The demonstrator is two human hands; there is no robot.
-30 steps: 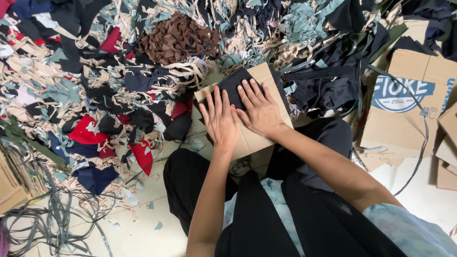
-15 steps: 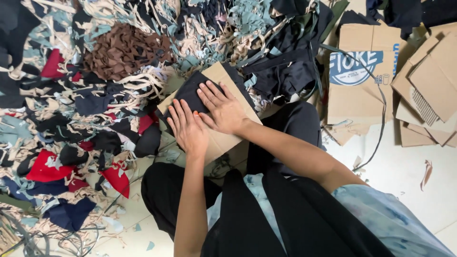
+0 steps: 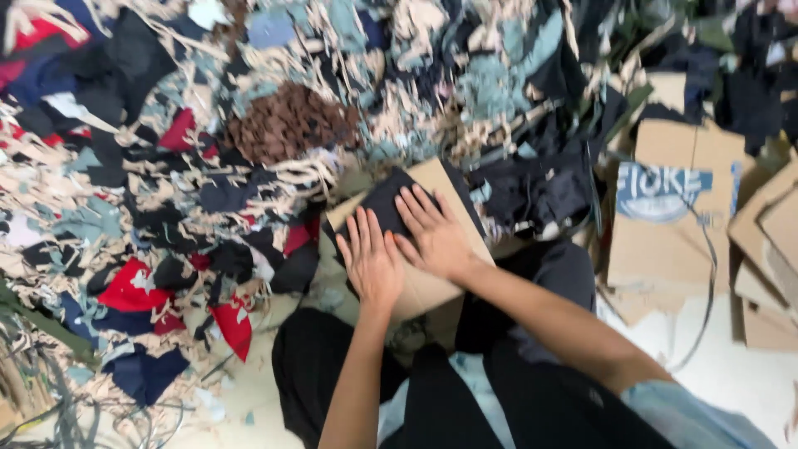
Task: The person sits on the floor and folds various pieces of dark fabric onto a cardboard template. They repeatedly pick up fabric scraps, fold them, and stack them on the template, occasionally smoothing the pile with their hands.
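Lying flat on a tan cardboard slab (image 3: 432, 287), the dark navy fabric piece (image 3: 384, 202) looks soft, matte and roughly rectangular, its near part hidden under both hands. The left hand (image 3: 371, 264) and right hand (image 3: 434, 233) press on it side by side, each grip open, palms down, fingers spread, clasping nothing. Beyond the fingertips spreads a heap of mixed cloth scraps (image 3: 208, 158); right of the right hand stands a brown printed cardboard box (image 3: 673, 208).
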